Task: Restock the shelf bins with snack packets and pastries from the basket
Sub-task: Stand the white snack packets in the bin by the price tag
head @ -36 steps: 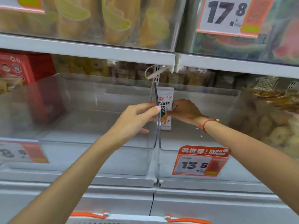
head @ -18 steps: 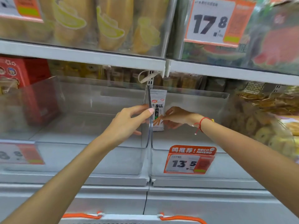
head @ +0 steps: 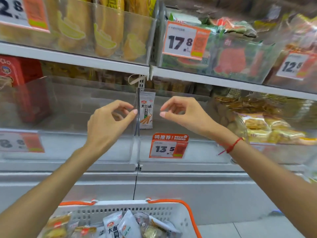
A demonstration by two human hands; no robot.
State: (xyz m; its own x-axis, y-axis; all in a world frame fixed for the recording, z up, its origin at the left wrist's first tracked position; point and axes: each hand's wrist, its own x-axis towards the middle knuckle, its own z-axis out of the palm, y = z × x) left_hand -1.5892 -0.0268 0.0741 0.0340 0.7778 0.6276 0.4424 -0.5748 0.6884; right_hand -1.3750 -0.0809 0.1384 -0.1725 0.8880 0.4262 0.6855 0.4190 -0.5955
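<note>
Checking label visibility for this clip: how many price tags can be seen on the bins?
5: top left, the 17.8 tag, 12-something top right, a blurred one mid-left, and 13.5 by the centre. Others may lie outside the frame.

- Only one view: the head camera, worn by the person, faces the shelf (head: pixel 106 63) straight on, close.
- It tilts slightly down; the basket (head: pixel 130 209) shows at the bottom edge.
- Wide lens bends the shelf edges.

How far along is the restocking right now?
Barely begun. One white snack packet stands against the clear bin's left wall. The left hand and right hand are empty beside it. The basket below holds many packets, and both middle bins look nearly bare.
</note>
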